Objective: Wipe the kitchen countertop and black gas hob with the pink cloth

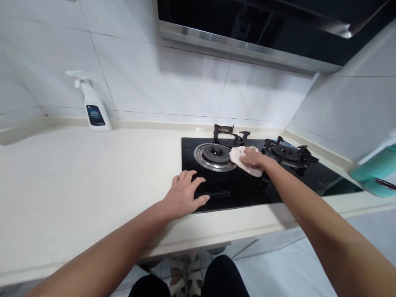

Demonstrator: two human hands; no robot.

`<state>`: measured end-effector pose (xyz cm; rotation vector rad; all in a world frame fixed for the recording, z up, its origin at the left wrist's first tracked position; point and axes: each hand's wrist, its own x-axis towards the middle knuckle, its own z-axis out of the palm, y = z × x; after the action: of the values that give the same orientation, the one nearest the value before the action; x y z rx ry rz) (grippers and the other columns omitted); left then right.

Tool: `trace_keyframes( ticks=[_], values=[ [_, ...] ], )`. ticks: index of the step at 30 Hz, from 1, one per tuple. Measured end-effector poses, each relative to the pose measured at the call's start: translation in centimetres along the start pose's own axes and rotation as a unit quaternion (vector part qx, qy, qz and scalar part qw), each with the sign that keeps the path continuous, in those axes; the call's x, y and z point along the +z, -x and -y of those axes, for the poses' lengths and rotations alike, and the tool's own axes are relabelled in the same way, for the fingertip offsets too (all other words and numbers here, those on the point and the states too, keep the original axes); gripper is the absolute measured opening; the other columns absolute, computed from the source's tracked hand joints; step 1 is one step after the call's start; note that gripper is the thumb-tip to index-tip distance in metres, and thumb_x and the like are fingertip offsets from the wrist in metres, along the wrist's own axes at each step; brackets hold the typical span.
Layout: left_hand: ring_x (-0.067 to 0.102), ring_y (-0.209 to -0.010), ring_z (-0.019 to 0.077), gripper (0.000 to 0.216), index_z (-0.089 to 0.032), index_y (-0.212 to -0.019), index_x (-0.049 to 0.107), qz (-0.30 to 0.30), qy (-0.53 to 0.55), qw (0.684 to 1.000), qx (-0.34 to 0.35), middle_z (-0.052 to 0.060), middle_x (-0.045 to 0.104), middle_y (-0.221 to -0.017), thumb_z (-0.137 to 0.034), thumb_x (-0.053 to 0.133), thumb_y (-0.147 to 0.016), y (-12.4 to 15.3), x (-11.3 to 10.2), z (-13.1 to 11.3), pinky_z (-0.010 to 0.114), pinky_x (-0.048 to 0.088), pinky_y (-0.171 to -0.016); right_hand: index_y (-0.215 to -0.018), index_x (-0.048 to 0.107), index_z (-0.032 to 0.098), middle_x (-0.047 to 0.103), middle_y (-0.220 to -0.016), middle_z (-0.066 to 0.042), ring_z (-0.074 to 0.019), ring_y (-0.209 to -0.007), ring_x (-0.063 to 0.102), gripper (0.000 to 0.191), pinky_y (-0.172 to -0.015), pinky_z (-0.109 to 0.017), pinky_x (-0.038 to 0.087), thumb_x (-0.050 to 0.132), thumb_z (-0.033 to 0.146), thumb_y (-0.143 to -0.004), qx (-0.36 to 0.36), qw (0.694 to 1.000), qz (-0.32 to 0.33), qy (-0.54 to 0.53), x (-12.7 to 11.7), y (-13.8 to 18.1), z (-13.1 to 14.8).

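My right hand (pixel 252 157) grips a pale pink cloth (pixel 236 155) and presses it on the black glass gas stove (pixel 247 187), just right of the left burner (pixel 215 153). Part of the cloth is hidden under my fingers. My left hand (pixel 185 194) rests with fingers spread at the stove's left front corner, holding nothing. The left burner's black pan support (pixel 230 138) has been set off it and sits at the stove's back edge. On the right burner (pixel 286 152) the pan support is in place, partly behind my right wrist.
A white spray bottle (pixel 95 109) stands on the cream countertop (pixel 93 185) against the tiled wall. Low above the stove hangs a dark range hood (pixel 247 45) with a metal edge. At the far right is a teal container (pixel 375 171).
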<state>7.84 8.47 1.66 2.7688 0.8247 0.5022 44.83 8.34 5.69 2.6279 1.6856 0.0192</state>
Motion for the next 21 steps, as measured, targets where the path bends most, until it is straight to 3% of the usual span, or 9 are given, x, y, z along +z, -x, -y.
trace_keyframes(
  ticks=[5, 10, 15, 17, 21],
  values=[
    [0.040, -0.144, 0.0394, 0.052, -0.025, -0.139, 0.063, 0.009, 0.015, 1.000, -0.005, 0.018, 0.049, -0.153, -0.055, 0.060, -0.097, -0.2, -0.2, 0.3, 0.065, 0.036, -0.114, -0.152, 0.043, 0.016, 0.043, -0.157, -0.024, -0.0438, -0.135, 0.051, 0.082, -0.106, -0.055, 0.043, 0.039, 0.076, -0.097, -0.005, 1.000, -0.027, -0.007, 0.9, 6.7, 6.2],
    [0.040, -0.143, 0.0388, 0.053, -0.027, -0.140, 0.064, 0.009, 0.015, 1.000, -0.005, 0.016, 0.050, -0.153, -0.057, 0.059, -0.097, -0.3, -0.1, 0.8, 0.065, 0.035, -0.115, -0.124, 0.062, 0.019, 0.064, -0.127, -0.017, -0.0369, -0.117, 0.059, 0.052, -0.096, -0.049, 0.043, 0.047, 0.063, -0.100, -0.110, 0.984, -0.139, -0.007, 2.1, 13.7, 8.4],
    [0.042, -0.142, 0.0389, 0.053, -0.027, -0.141, 0.065, -0.003, 0.021, 1.000, 0.001, 0.015, 0.052, -0.154, -0.057, 0.059, -0.097, -0.1, 0.0, 1.3, 0.064, 0.037, -0.114, -0.102, 0.062, 0.022, 0.070, -0.103, -0.008, -0.0277, -0.100, 0.064, 0.031, -0.085, -0.040, 0.039, 0.055, 0.052, -0.099, -0.164, 0.964, -0.196, -0.073, 3.4, 16.9, 4.5],
    [0.043, -0.142, 0.0389, 0.053, -0.028, -0.140, 0.066, -0.007, 0.025, 1.000, 0.001, 0.014, 0.052, -0.154, -0.057, 0.059, -0.097, -0.1, 0.0, 1.5, 0.064, 0.037, -0.114, -0.110, 0.063, 0.022, 0.072, -0.107, -0.007, -0.0271, -0.100, 0.065, 0.030, -0.086, -0.040, 0.040, 0.057, 0.048, -0.096, -0.166, 0.957, -0.219, -0.090, 4.2, 17.7, 1.8],
    [0.043, -0.142, 0.0389, 0.052, -0.028, -0.140, 0.067, -0.009, 0.023, 1.000, 0.001, 0.013, 0.053, -0.154, -0.057, 0.060, -0.097, 0.0, 0.1, 1.6, 0.063, 0.038, -0.114, -0.137, 0.060, 0.026, 0.072, -0.120, -0.009, -0.0271, -0.104, 0.066, 0.045, -0.084, -0.039, 0.041, 0.055, 0.043, -0.096, -0.157, 0.955, -0.247, -0.052, 5.5, 19.4, -4.4]
  ],
)
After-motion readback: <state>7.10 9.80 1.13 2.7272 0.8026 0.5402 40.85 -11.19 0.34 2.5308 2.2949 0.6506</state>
